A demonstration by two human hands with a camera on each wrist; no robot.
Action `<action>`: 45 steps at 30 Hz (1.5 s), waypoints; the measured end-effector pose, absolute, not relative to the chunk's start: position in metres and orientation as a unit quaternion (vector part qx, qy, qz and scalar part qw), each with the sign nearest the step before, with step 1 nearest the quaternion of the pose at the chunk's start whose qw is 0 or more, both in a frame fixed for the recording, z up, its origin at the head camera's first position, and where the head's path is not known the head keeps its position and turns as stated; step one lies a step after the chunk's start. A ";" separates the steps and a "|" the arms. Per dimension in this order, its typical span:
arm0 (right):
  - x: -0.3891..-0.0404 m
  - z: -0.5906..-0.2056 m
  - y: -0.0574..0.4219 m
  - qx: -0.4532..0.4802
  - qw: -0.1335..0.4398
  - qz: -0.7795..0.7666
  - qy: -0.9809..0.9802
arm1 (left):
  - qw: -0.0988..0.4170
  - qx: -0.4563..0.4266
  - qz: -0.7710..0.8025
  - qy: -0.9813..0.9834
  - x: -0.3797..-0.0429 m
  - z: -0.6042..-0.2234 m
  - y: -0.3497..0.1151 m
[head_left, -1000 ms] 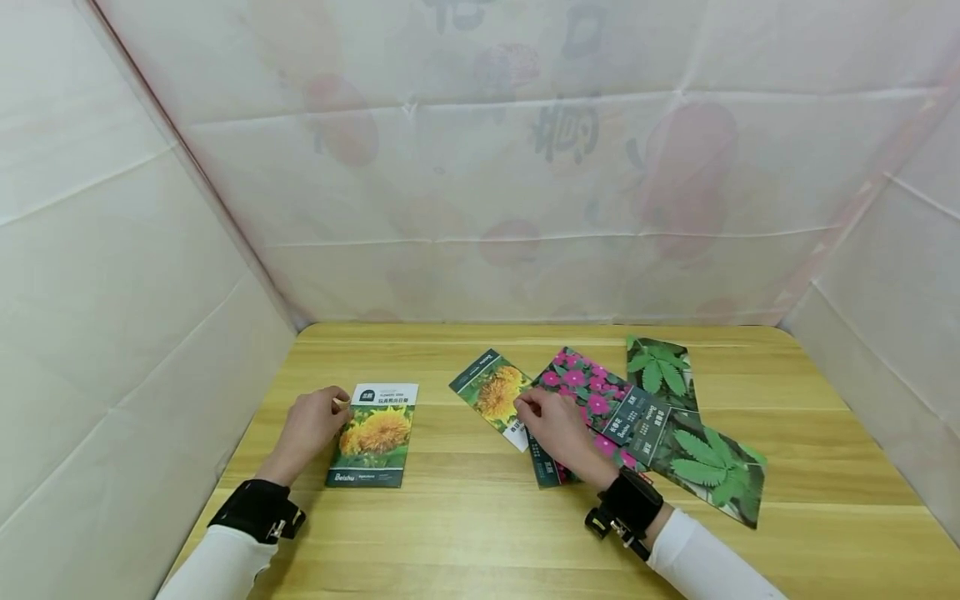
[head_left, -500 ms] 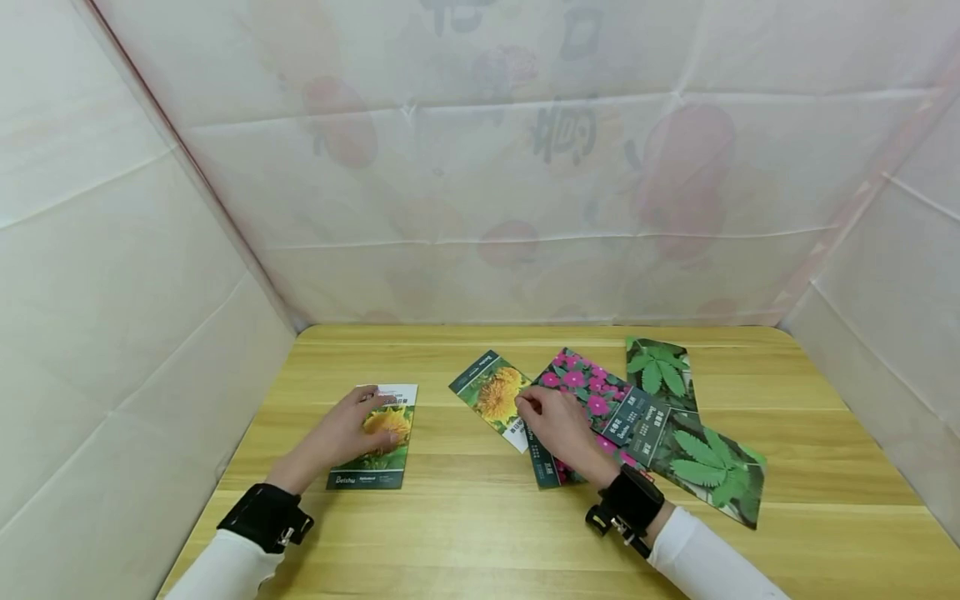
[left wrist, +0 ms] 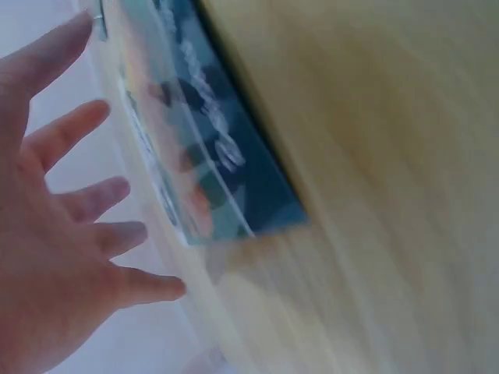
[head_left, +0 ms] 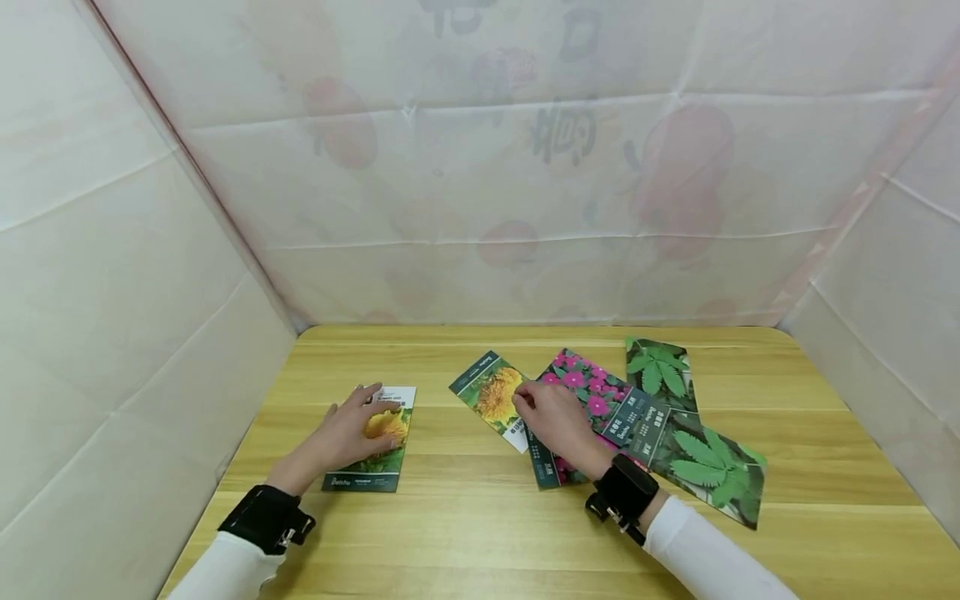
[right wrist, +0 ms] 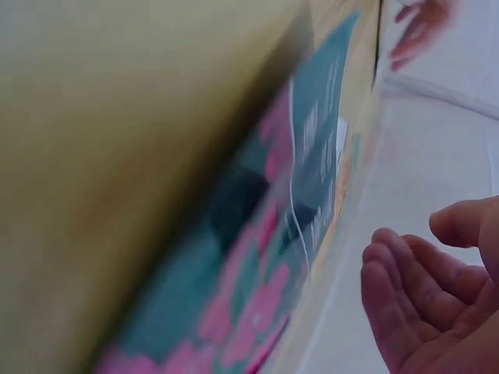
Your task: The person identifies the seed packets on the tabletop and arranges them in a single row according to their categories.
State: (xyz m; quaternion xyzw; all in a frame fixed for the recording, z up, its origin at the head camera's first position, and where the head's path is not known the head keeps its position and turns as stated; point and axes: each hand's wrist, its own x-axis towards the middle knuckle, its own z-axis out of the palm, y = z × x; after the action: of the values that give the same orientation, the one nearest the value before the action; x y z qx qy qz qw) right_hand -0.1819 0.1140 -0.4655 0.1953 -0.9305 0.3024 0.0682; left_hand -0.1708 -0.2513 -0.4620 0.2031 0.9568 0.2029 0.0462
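Observation:
My left hand point(head_left: 348, 435) lies with fingers spread over a seed packet point(head_left: 382, 464) picturing yellow flowers, on the left of the table. In the left wrist view, the straight fingers stand beside this packet point(left wrist: 222, 164). My right hand point(head_left: 557, 418) hovers with loosely curled fingers and holds nothing. Near its fingertips lies a second yellow-flower seed packet point(head_left: 491, 392), set at a slant. Under and behind this hand are two seed packets with pink flowers, one on top point(head_left: 592, 387) and one below point(head_left: 546, 467), partly hidden.
Two green-leaf seed packets lie to the right, one at the back point(head_left: 660, 367) and one nearer point(head_left: 716, 471), overlapping the pink ones. The wooden table point(head_left: 465, 533) is enclosed by pale cloth walls point(head_left: 480, 183) at the back and both sides.
My left hand has moved right from the left packet's edge onto its face, its fingers spreading; the packet has shifted slightly left and nearer. My right hand has barely moved.

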 end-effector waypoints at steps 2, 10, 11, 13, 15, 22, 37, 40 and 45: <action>-0.187 -0.464 0.111 0.204 0.080 0.280 -0.935 | 0.029 0.195 0.221 0.955 -0.173 -0.460 -0.246; -0.209 -0.470 0.101 0.209 0.094 0.192 -0.954 | -0.021 0.181 0.281 0.942 -0.181 -0.448 -0.216; -0.210 -0.471 0.100 0.210 0.094 0.184 -0.956 | -0.024 0.180 0.287 0.940 -0.181 -0.446 -0.213; -0.213 -0.473 0.099 0.211 0.089 0.179 -0.957 | -0.028 0.175 0.299 0.938 -0.182 -0.443 -0.208; -0.215 -0.474 0.098 0.208 0.080 0.175 -0.959 | -0.029 0.169 0.307 0.936 -0.184 -0.441 -0.204; -0.217 -0.475 0.096 0.174 0.015 0.184 -0.967 | -0.037 0.161 0.313 0.935 -0.187 -0.439 -0.193; -0.215 -0.475 0.097 0.218 0.094 0.107 -0.965 | -0.006 0.152 0.314 0.937 -0.203 -0.455 -0.152; -0.216 -0.473 0.097 0.212 0.103 0.103 -0.966 | 0.006 0.138 0.331 0.934 -0.211 -0.459 -0.144; -0.217 -0.473 0.095 0.201 0.085 0.095 -0.971 | 0.043 0.112 0.364 0.924 -0.224 -0.465 -0.133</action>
State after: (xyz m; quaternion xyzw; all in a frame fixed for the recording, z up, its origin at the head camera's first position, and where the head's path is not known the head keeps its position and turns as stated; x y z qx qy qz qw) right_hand -0.2167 0.0949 -0.4734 0.2012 -0.9712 0.0949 0.0852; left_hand -0.2241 -0.1333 -0.4645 0.1121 0.9237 0.3638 0.0435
